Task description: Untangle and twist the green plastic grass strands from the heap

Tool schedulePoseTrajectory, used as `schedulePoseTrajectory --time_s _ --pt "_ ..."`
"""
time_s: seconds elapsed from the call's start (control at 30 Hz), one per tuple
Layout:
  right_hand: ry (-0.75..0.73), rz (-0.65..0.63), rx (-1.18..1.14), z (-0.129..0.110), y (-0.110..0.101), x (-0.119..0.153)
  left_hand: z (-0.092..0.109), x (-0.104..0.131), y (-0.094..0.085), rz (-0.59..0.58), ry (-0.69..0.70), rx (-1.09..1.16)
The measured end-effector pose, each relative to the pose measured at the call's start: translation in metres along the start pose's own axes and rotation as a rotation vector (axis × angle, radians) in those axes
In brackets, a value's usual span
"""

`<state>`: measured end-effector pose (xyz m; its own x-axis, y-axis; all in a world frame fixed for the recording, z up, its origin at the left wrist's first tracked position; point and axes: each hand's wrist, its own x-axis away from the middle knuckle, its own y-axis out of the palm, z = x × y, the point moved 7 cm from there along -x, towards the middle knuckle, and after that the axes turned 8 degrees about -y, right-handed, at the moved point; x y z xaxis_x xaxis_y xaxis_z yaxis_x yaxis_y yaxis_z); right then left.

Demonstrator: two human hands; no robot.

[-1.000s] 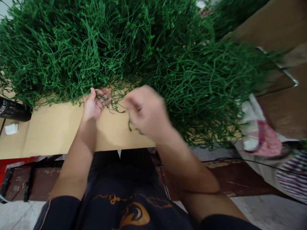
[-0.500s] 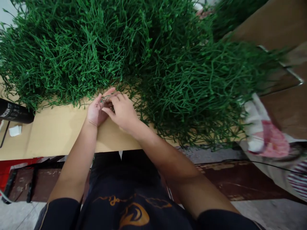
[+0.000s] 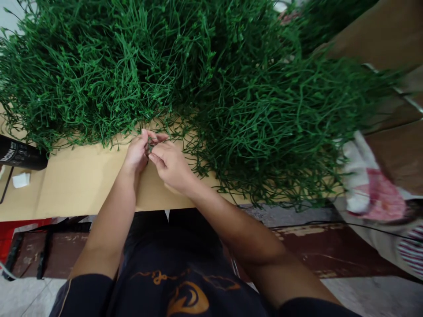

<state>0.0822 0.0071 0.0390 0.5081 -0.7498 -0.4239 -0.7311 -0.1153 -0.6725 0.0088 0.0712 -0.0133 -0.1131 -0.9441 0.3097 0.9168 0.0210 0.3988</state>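
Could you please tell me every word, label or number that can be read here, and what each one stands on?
"VACUUM", on the black bottle; the smaller print and symbols beside it are too small to read.
Orange script across the dark shirt: folded and blurred, so I cannot read it reliably.

The right hand (image 3: 173, 169) mostly hides a green strand (image 3: 150, 141); the left edge crops a bottle (image 3: 24, 153).

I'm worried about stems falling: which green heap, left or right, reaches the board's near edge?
The right heap; the left heap stops short, leaving bare tan board.
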Motion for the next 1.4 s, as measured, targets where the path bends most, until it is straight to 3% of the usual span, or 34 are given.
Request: schedulePoseTrajectory --time_s 0.13,0.17,0.23,0.27,0.4,0.47,0.5,0.57,0.6,0.7,0.8,0.87,0.97,1.17,1.27,1.4 --pt "-0.437 -0.099 -0.046 -0.065 -0.001 0.019 0.007 -0.004 -0.016 0.117 0.02 0.127" --pt "-0.514 -0.074 -0.002 -0.073 -0.01 0.022 0.009 -0.004 -0.017 0.105 0.015 0.143" --pt "-0.498 0.072 0.155 -0.066 -0.047 0.022 0.01 0.0 -0.017 0.069 -0.022 0.154" --pt "-0.386 0.157 0.26 -0.05 -0.071 0.02 0.011 0.003 -0.018 0.056 -0.044 0.16" --pt "0.34 0.454 0.551 0.034 -0.177 0.04 0.026 0.021 -0.022 0.038 -0.033 0.261" --pt "0.506 0.496 0.588 0.052 -0.2 0.055 0.036 0.028 -0.023 0.002 0.032 0.341" --pt "0.517 0.51 0.59 0.052 -0.202 0.058 0.041 0.031 -0.022 -0.023 0.058 0.375" --pt "0.413 0.514 0.571 0.042 -0.186 0.054 0.045 0.035 -0.021 -0.064 0.072 0.407" --pt "0.32 0.473 0.544 0.034 -0.168 0.046 0.045 0.036 -0.02 -0.071 0.063 0.405" --pt "0.057 0.226 0.397 0.012 -0.092 0.011 0.041 0.037 -0.02 -0.064 0.02 0.375" --pt "-0.013 0.01 0.346 0.011 -0.025 -0.019 0.041 0.038 -0.021 -0.099 0.014 0.381" --pt "-0.005 -0.118 0.356 0.019 0.004 -0.029 0.044 0.039 -0.022 -0.138 0.035 0.407" --pt "0.054 -0.152 0.312 0.038 0.01 -0.031 0.05 0.04 -0.024 -0.179 0.059 0.44" --pt "0.258 0.05 0.146 0.072 -0.027 -0.024 0.055 0.042 -0.025 -0.138 0.05 0.376" --pt "0.14 0.048 0.137 0.059 -0.018 -0.028 0.05 0.042 -0.027 -0.085 0.004 0.321" --pt "-0.037 -0.131 0.205 0.031 0.017 -0.036 0.045 0.041 -0.029 -0.083 -0.004 0.319"
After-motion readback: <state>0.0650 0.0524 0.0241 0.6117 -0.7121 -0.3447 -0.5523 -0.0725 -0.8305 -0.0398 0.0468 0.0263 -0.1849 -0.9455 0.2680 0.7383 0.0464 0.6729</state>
